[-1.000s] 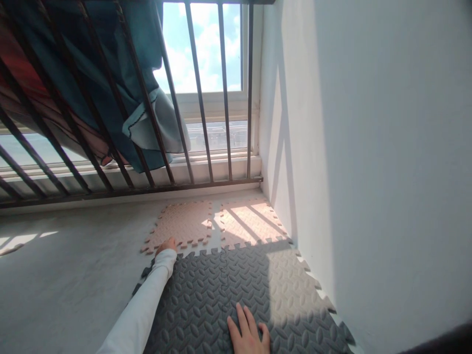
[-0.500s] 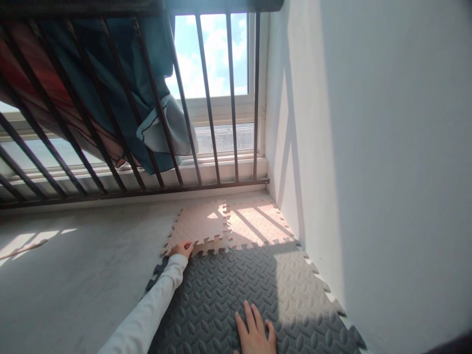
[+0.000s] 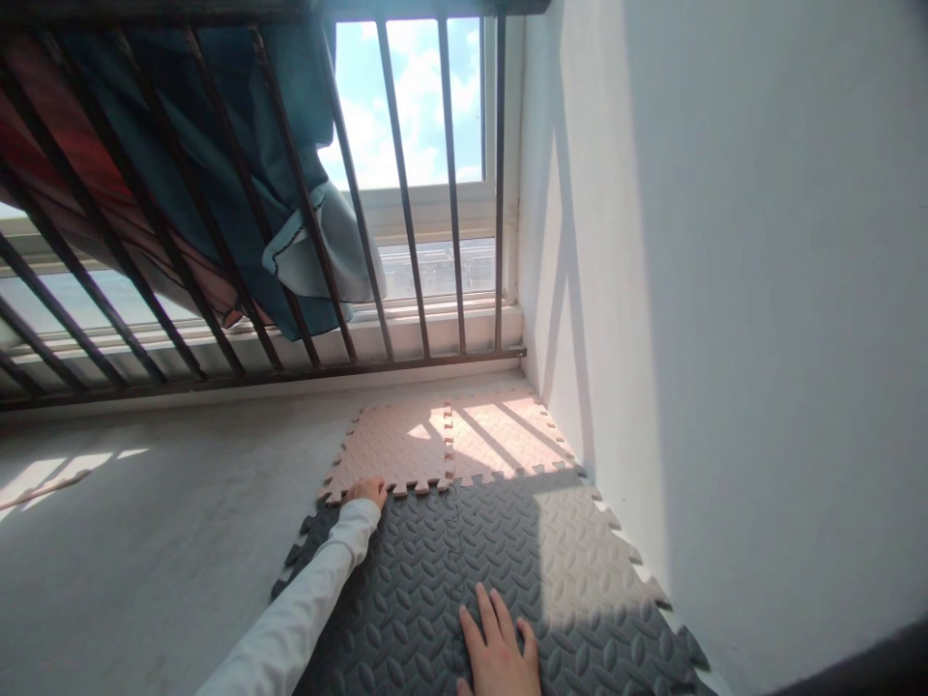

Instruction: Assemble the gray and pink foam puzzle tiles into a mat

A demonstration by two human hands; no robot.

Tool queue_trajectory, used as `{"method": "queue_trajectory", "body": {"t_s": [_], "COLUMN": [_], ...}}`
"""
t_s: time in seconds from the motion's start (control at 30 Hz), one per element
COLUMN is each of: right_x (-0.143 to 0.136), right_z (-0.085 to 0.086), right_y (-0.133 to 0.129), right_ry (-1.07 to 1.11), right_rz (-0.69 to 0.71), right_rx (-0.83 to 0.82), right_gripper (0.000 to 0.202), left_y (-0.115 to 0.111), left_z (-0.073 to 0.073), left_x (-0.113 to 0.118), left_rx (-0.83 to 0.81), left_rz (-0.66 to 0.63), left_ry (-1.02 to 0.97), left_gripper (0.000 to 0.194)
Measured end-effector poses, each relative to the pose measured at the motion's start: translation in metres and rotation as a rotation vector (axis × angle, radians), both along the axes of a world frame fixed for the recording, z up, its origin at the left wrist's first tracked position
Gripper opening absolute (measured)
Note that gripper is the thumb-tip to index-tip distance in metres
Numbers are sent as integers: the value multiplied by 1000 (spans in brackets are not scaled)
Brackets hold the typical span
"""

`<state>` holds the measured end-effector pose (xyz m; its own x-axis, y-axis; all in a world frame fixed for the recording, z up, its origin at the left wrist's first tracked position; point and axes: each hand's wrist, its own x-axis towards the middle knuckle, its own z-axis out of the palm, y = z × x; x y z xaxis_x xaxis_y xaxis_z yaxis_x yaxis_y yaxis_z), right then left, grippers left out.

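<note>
My left hand (image 3: 366, 491) is closed at the near edge of the left pink foam mat (image 3: 391, 445), where it meets the dark mat; its fingertips are hidden. The right pink mat (image 3: 507, 435) lies beside it, striped with sunlight. Nearer to me, dark grey textured foam mats (image 3: 420, 580) with toothed edges cover the floor. On them my right hand (image 3: 500, 648) rests flat, fingers spread, holding nothing. The left pink mat's near teeth lie over or against the dark mat's far edge; I cannot tell if they interlock.
A dark metal railing (image 3: 406, 365) runs across the far side, with blue and red cloth (image 3: 239, 184) hanging behind it before a window. A white wall (image 3: 761, 338) stands on the right. Bare grey floor (image 3: 166, 551) lies to the left, with a thin stick-like object (image 3: 54, 491).
The left pink mat's near edge has come down toward the dark mat, closing most of the gap. My left hand has shifted slightly right, and its fingers now curl downward. My right hand stays spread.
</note>
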<state>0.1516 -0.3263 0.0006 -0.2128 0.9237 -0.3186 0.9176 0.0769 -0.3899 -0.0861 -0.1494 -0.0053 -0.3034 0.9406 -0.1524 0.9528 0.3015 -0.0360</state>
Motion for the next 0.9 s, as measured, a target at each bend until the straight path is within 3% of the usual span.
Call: {"method": "queue_trajectory", "body": {"t_s": [0.2, 0.37, 0.43, 0.53, 0.6, 0.73, 0.9], "right_x": [0, 1, 1, 1, 0, 0, 4], "right_z": [0, 3, 5, 5, 4, 0, -6], "right_y": [-1, -2, -2, -2, -2, -3, -2], "right_ry": [7, 22, 21, 11, -2, -38, 22], "right_rz": [1, 2, 4, 2, 2, 4, 36], "right_rx": [4, -13, -22, -32, -22, 15, -8], "right_gripper": [54, 55, 56, 58, 57, 54, 56], "left_y": [1, -3, -8, -16, -17, -11, -9], "left_z": [-2, 6, 8, 1, -8, -24, -29], "left_x": [5, 11, 21, 45, 62, 84, 87], "left_rx": [-5, -20, 22, 104, 97, 25, 15], "left_rz": [6, -33, -167, -534, -646, -511, -467], "left_ry": [26, 71, 121, 94, 15, -67, -78], "left_gripper": [29, 32, 34, 43, 50, 54, 55]}}
